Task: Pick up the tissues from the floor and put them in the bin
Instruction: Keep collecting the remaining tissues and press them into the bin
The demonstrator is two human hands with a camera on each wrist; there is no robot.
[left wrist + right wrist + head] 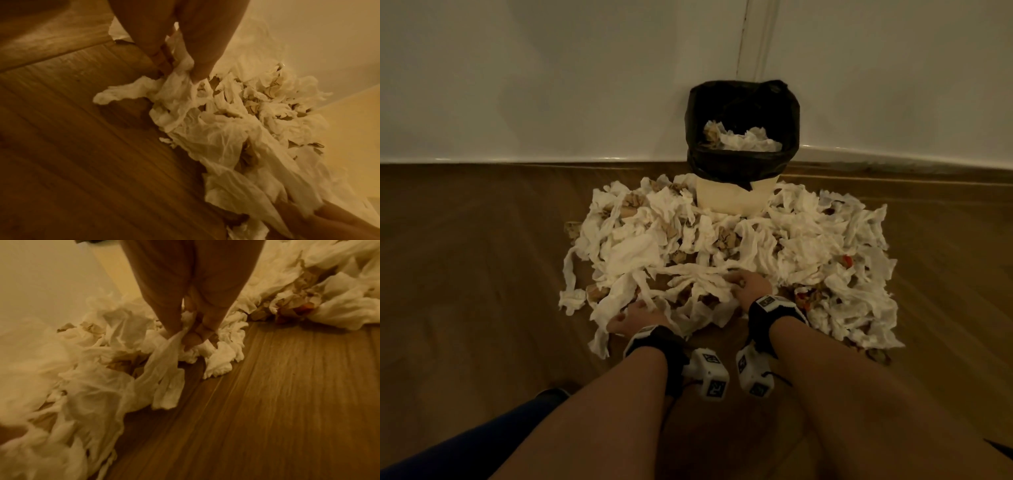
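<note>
A wide heap of crumpled white tissues (726, 253) mixed with brown paper scraps covers the wooden floor in front of a cream bin (736, 197) lined with a black bag (743, 102). Some tissues lie inside the bin. My left hand (635, 317) is at the heap's near left edge, its fingers (197, 65) curled into and pinching the tissues (216, 113). My right hand (746, 286) is at the near middle of the heap, its thumb and fingers (191, 339) pinching a strand of the tissues (164, 361).
The bin stands against a white wall (551, 85) with a white skirting board. A few red and orange scraps (847, 262) lie among the tissues at the right. Bare wooden floor (465, 274) stretches to the left and toward me. My knee shows at the lower left.
</note>
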